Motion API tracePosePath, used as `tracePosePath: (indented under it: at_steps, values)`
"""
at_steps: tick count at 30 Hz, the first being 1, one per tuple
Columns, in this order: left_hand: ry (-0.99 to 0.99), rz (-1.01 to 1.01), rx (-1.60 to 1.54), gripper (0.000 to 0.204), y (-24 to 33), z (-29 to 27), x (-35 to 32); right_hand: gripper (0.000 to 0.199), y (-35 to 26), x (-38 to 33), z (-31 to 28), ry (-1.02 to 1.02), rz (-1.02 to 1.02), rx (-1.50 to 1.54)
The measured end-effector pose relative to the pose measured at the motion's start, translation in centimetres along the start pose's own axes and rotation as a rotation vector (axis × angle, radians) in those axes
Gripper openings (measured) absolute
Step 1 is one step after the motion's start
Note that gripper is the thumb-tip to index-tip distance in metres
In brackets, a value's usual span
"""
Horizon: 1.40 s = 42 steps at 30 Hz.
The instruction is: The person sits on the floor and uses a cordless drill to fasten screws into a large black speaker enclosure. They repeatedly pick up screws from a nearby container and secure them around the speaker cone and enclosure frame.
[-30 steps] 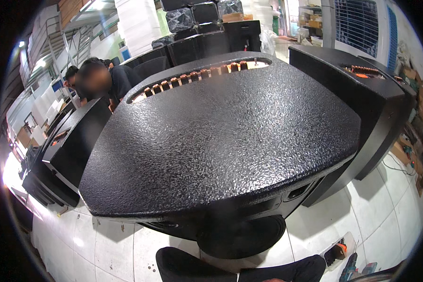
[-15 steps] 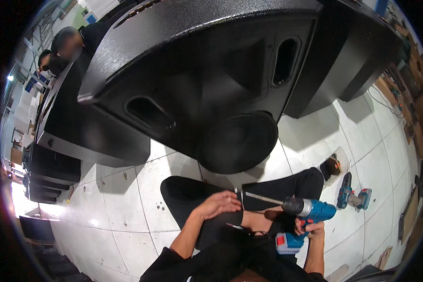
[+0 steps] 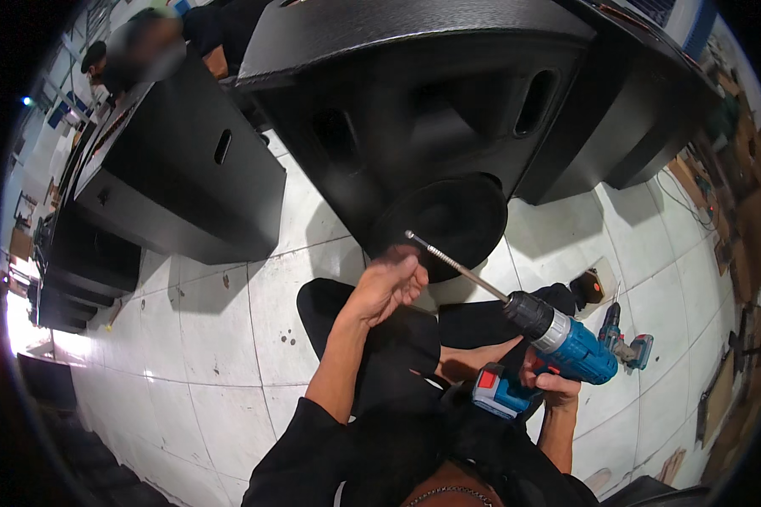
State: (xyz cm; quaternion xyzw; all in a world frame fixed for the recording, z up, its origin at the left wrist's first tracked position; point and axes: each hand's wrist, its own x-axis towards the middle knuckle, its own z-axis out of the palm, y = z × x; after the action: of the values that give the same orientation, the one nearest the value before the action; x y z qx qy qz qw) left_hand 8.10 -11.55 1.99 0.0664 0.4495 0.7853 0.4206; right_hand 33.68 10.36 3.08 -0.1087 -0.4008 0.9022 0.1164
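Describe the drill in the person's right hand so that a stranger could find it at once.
Start at the big black speaker box lying on the white tiled floor. Just below it, the right hand grips a blue drill. Unlike the second drill lying on the floor, it carries a long thin bit pointing toward the left hand.

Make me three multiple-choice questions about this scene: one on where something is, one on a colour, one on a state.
1. Where is the second drill?
A. on the tiled floor
B. on top of the speaker cabinet
C. in the left hand

2. What colour is the body of the held drill?
A. yellow
B. blue
C. green

3. What is the right hand doing?
A. hanging free
B. resting flat on the floor
C. gripping the drill's handle

Answers: 1 A, it lies on the tiles right of the legs. 2 B, its casing is blue. 3 C, the fingers wrap the handle.
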Motion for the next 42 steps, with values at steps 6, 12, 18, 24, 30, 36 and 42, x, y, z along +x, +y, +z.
tracePosePath:
  at_steps: [6, 12, 18, 24, 30, 36, 42]
  values:
    - [0.034, 0.237, -0.148, 0.025, 4.4, 2.0, -0.6, 0.086, -1.2, 0.4, 2.7, 0.023, -0.062, -0.135]
    - [-0.017, 0.357, -0.133, 0.026, 7.1, 3.0, -0.8, 0.094, -1.1, 0.2, 3.8, 0.055, -0.106, -0.193]
    - [0.015, 0.353, 0.114, 0.032, 9.1, 2.5, -1.7, 0.103, -1.6, 0.5, 3.8, 0.007, -0.101, -0.262]
    - [0.062, 0.360, 0.574, 0.029, 12.1, 2.2, -2.6, 0.108, -2.2, 0.3, 4.1, -0.025, -0.186, -0.321]
    - [-0.062, 0.396, 0.746, 0.034, 14.1, 1.5, -2.3, 0.111, -2.3, -0.2, 2.6, 0.064, -0.296, -0.601]
    - [-0.104, 0.342, 0.674, 0.040, 14.7, 1.1, -0.8, 0.093, -1.9, 0.2, 5.3, 0.109, -0.369, -0.605]
    - [-0.248, 0.450, -0.089, 0.037, 12.5, 4.4, 2.5, 0.085, -0.4, 0.1, 10.8, 0.261, -0.679, -1.323]
